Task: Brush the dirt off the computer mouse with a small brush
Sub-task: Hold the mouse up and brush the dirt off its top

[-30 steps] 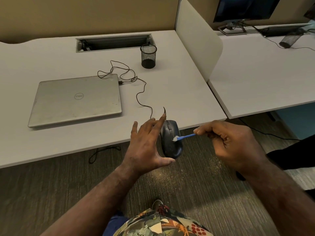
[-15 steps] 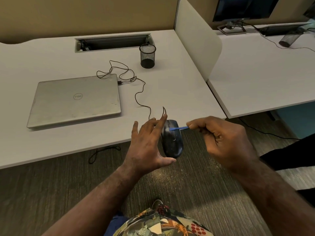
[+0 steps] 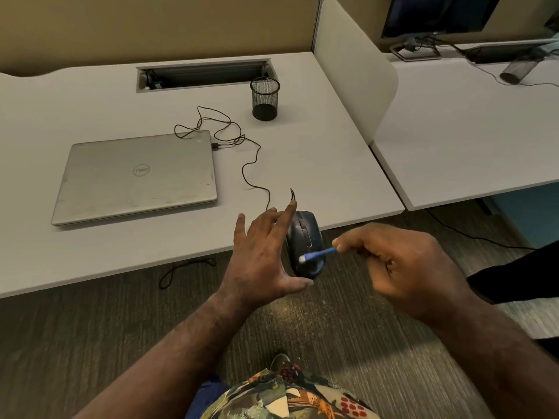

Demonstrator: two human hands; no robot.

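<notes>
Black wired mouse [image 3: 305, 243] is held up off the desk [image 3: 90, 255], just past its near edge, top face turned toward the right hand. Left hand [image 3: 260, 258] clamps it: thumb under the rear end, index finger along the front, other fingers spread behind it. Right hand [image 3: 402, 264] pinches a small blue brush [image 3: 319, 254] by the handle, fingers curled; the white bristle tip touches the mouse's rear half. Mouse cable [image 3: 251, 173] runs from the mouse back across the desk in loose loops to a closed silver laptop [image 3: 136, 176], left of the mouse. Black mesh cup [image 3: 265, 98] stands upright farther back, beyond the mouse.
</notes>
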